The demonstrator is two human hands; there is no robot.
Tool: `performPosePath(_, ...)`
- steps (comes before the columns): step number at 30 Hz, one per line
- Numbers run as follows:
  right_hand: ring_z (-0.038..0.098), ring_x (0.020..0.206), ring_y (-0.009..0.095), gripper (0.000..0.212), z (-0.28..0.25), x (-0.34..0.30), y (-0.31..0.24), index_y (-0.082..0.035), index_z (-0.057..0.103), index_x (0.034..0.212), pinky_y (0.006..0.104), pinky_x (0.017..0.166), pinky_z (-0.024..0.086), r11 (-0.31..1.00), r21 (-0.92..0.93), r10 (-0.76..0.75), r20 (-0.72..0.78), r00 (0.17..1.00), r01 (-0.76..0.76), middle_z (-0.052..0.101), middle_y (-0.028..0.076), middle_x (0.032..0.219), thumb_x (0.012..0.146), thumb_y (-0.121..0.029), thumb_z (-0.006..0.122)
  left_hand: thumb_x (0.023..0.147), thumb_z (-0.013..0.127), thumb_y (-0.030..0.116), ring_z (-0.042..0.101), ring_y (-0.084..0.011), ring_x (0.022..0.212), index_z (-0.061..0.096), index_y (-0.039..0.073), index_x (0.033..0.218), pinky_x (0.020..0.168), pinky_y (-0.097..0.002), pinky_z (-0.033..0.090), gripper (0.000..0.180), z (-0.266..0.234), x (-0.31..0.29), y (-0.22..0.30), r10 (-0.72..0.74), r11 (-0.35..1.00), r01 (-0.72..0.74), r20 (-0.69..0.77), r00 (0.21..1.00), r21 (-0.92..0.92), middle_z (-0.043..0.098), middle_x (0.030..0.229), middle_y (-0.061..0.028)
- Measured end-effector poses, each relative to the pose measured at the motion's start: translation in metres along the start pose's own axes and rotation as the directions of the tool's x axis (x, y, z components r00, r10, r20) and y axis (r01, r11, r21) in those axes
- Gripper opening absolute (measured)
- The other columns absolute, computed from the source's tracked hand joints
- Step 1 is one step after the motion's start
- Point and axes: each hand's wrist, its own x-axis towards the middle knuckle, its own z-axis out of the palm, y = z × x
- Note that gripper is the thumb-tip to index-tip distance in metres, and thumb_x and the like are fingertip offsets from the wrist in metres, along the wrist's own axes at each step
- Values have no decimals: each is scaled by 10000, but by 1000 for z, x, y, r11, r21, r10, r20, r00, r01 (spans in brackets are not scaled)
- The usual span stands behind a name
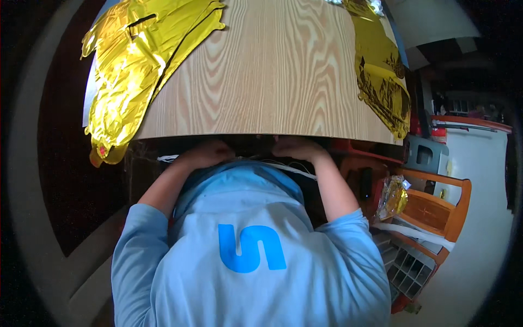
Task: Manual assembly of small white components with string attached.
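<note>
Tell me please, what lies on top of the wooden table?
Gold foil lies at the left, overhanging the near edge, and more gold foil at the right, with something white at the far end. The tabletop beneath the foil is covered, so anything there is hidden.

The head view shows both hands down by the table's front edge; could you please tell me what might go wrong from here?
The left hand and right hand sit in shadow by the front edge of the table, so they could knock it.
A white strand runs up to the right forearm and might snag if that arm moves.
The gold foil on the left hangs past that edge, so a brushing left sleeve could drag it off.
</note>
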Motion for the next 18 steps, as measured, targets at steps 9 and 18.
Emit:
performPosePath(9, 634, 851, 159, 229, -7, -41, 27, -66, 703, 918, 300, 796, 495, 991, -116, 76, 99, 992, -65, 685, 69, 896, 786, -252, 716, 878, 577, 333, 624, -294, 970, 686, 37, 994, 864, -382, 479, 336, 12, 12, -6, 59, 997, -59, 7, 998, 52, 663, 1018, -179)
performPosePath(18, 595, 787, 129, 116, 6, -94, -22, -31, 644, 891, 272, 731, 478, 979, 187, 18, -453, 892, 76, 633, 46, 828, 825, -122, 674, 846, 650, 289, 633, -298, 944, 680, 22, 996, 859, -389, 487, 308, 23, -3, 78, 286, 953, -303, -320, 903, 0, 670, 981, -172)
